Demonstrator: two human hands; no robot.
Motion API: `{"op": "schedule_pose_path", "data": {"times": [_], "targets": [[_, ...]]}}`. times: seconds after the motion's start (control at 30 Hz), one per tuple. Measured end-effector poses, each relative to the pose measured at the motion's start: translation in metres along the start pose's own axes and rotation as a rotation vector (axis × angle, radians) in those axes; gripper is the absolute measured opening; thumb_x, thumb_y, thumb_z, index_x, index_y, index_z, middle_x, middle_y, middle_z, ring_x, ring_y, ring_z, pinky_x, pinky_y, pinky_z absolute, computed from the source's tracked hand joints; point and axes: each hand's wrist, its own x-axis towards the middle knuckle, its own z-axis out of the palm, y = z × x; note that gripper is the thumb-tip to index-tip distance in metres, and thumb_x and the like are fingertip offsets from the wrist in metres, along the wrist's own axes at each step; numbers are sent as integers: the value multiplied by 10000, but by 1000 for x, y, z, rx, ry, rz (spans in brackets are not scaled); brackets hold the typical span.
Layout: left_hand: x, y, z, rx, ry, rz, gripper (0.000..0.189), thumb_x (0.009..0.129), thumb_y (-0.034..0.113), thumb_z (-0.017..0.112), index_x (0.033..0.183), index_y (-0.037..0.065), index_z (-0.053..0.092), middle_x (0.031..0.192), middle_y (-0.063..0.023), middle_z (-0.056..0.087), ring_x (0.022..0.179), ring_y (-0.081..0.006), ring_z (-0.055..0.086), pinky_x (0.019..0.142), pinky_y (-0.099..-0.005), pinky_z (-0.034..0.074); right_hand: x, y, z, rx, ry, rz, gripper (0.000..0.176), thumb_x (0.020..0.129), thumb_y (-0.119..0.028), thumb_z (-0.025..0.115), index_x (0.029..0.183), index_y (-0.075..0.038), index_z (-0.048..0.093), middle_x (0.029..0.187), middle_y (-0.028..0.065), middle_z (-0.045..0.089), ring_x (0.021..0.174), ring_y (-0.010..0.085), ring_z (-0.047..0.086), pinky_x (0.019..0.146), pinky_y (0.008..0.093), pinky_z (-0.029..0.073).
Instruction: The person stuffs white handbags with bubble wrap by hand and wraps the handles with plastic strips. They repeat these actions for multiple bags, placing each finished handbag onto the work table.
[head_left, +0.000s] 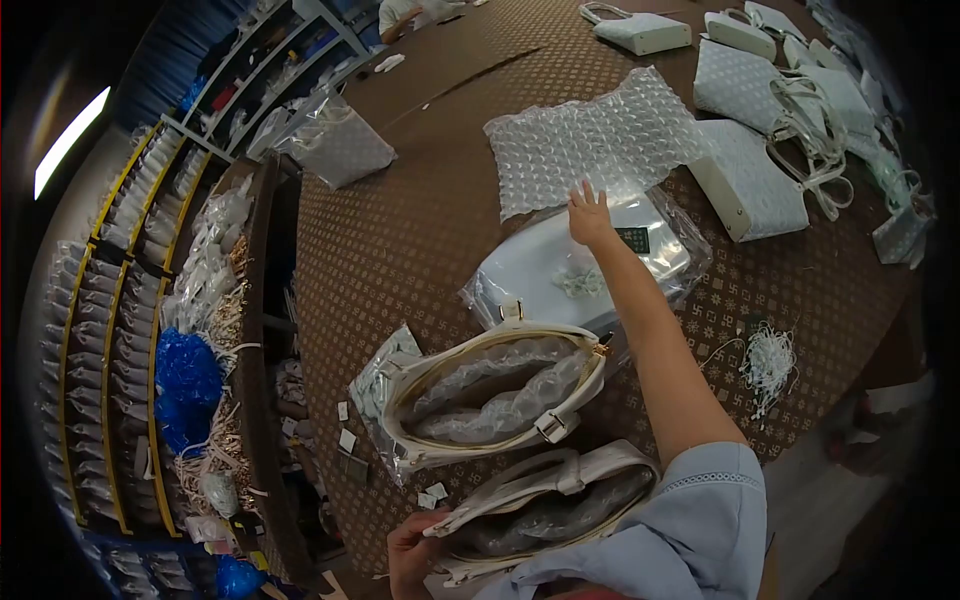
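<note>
My right fingers (pixel 588 192), spread wide, are at near edge of the bubble wrap (pixel 595 135), lying crosswise; my left fingers (pixel 420 522), farther from it, hold the nearest white bag (pixel 571 474)

We look through 1 head-worn camera, forward and down across the brown table (pixel 440 265), close above the left hand (pixel 408 550); the wide view curves and darkens at its rim, where depth is hard to judge.

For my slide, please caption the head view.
Right hand at the edge of the bubble wrap, left hand at an open bag.
</note>
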Motion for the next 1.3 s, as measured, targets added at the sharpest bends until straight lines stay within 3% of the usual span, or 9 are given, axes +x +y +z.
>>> {"op": "schedule_pose_path", "data": {"times": [0.13, 0.33, 0.63, 0.83, 0.9, 1.1, 1.13, 1.2, 1.3], "targets": [[-2, 13, -5, -89, -29, -197, 236, 753, 101, 616, 939, -41, 642, 994, -170, 634, 966, -247, 596, 874, -345, 436, -23, 10, -39, 280, 220, 31, 314, 893, -151, 452, 1183, -66, 538, 1286, 91, 475, 1303, 282, 309, 1014, 483, 289], [25, 4, -18, -70, -251, -137, 504, 826, 417, 551, 988, -55, 621, 963, -165, 641, 922, -219, 606, 843, -333, 439, -96, 11, -171, 1098, 878, -185, 137, 804, -54, 613, 934, -48, 656, 869, 86, 625, 805, 235, 609, 689, 293, 479], [63, 82, 7, -511, -288, -4, 974, 763, 784, 269, 1324, -5, 376, 1267, -215, 478, 1080, -359, 544, 819, -464, 493, -304, -98, -268, 460, 689, -1370, 186, 717, -89, 593, 890, -30, 619, 911, 64, 573, 909, 192, 574, 781, 334, 488], [60, 126, 1, -145, -24, 29, 584, 829, 412, 600, 1264, 49, 458, 1178, -160, 545, 972, -289, 591, 725, -401, 524, -353, -116, -256, 314, 218, -1618, 174, 793, -153, 582, 923, -41, 608, 989, 91, 572, 1043, 198, 529, 957, 345, 386], [71, 107, -14, -268, -26, -7, 394, 779, 119, 642, 1149, 34, 534, 1020, -99, 610, 869, -212, 624, 667, -317, 530, -346, -104, -272, 584, 176, -1471, 295, 813, -202, 617, 1058, -39, 596, 1167, 67, 547, 1150, 219, 477, 1023, 391, 335], [47, 105, -16, -473, 14, 45, 305, 764, 81, 625, 1064, 47, 576, 905, -43, 622, 762, -153, 618, 620, -298, 515, -218, 48, -183, 553, 453, 70, 568, 800, -396, 656, 1205, -25, 508, 1144, 148, 565, 1083, 268, 510, 981, 398, 346], [46, 103, -20, -469, 14, 42, 305, 764, 81, 625, 1064, 47, 576, 905, -43, 622, 762, -153, 618, 620, -298, 515, -224, 55, -183, 556, 451, 73, 568, 800, -396, 656, 1205, -25, 508, 1144, 148, 565, 1083, 268, 510, 981, 398, 346], [49, 97, -21, -461, -46, 57, 404, 755, 69, 620, 1150, 37, 542, 914, -37, 620, 754, -153, 618, 620, -295, 515, -231, 64, -196, 1266, -506, 407, 602, 778, -396, 683, 1204, -13, 498, 1021, 121, 588, 893, 209, 541, 842, 359, 427], [54, 105, -20, -399, -15, 111, 514, 749, 68, 619, 1240, 12, 480, 927, -40, 617, 776, -150, 615, 616, -298, 519, -227, 65, -210, 1509, -322, 281, 516, 770, -333, 693, 1149, -24, 526, 898, 59, 571, 738, 144, 506, 686, 301, 448]]}}
